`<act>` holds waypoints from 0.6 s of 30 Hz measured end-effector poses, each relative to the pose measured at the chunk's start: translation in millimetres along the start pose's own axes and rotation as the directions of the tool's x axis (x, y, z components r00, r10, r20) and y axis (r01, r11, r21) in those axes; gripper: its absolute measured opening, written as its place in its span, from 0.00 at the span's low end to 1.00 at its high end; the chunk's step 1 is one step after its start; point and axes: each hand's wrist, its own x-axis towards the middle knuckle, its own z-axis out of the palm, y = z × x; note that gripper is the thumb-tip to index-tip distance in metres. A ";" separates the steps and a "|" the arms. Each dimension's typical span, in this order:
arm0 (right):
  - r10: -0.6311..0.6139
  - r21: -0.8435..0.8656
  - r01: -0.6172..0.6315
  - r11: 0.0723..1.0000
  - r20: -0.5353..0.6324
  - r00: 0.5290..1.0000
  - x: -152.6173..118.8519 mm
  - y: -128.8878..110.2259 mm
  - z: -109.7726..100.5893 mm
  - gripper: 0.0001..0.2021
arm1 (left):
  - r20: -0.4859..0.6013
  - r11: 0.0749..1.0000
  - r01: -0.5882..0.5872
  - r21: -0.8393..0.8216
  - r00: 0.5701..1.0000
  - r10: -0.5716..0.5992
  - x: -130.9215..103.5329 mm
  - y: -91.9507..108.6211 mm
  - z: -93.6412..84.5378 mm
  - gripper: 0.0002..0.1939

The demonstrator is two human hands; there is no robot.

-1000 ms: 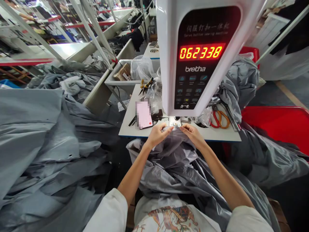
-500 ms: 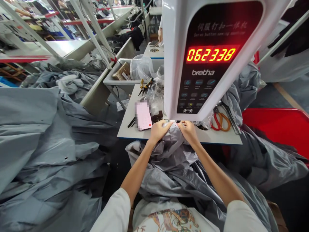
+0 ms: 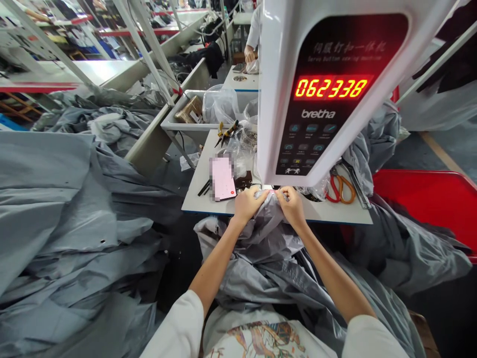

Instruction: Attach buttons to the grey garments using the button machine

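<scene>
Grey fabric (image 3: 271,211) is pinched in the grip of left hand (image 3: 247,204) and right hand (image 3: 292,205), either of which could be nipped beneath the machine head (image 3: 320,112) if edged closer.

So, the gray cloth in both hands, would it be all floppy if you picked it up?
Probably floppy: the gray cloth sags in loose folds below the left hand and right hand. It may feel slippery, since its surface shines. It creases sharply, so it's perhaps thin and light.
</scene>
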 end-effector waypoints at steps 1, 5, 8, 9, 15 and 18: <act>-0.011 -0.011 0.011 1.000 -0.003 1.000 -1.6 -0.1 -0.4 0.14 | -0.003 1.000 -0.010 0.000 1.000 0.010 -1.1 -0.4 0.3 0.21; -0.034 -0.010 0.034 0.999 -0.009 0.999 -7.7 -0.8 -3.5 0.13 | -0.014 1.000 -0.019 0.007 1.000 0.019 -4.6 -3.5 2.9 0.20; -0.029 0.010 0.028 1.000 0.004 1.000 -9.8 -0.2 -5.3 0.12 | -0.083 0.995 -0.097 0.016 0.992 0.098 -4.8 -5.3 4.2 0.17; -0.026 0.015 0.026 1.000 0.003 1.000 -9.9 0.1 -5.7 0.12 | -0.107 0.986 -0.164 0.013 0.981 0.164 -4.5 -5.5 4.1 0.16; -0.039 0.022 0.039 0.999 0.007 0.999 -9.3 1.8 -6.1 0.13 | -0.028 0.910 -0.395 -0.122 0.918 0.395 -4.7 -2.9 1.6 0.10; -0.048 0.022 0.047 0.999 0.027 0.998 -9.1 2.2 -6.9 0.13 | -0.012 0.924 -0.346 -0.161 0.937 0.349 -5.6 -1.5 2.8 0.10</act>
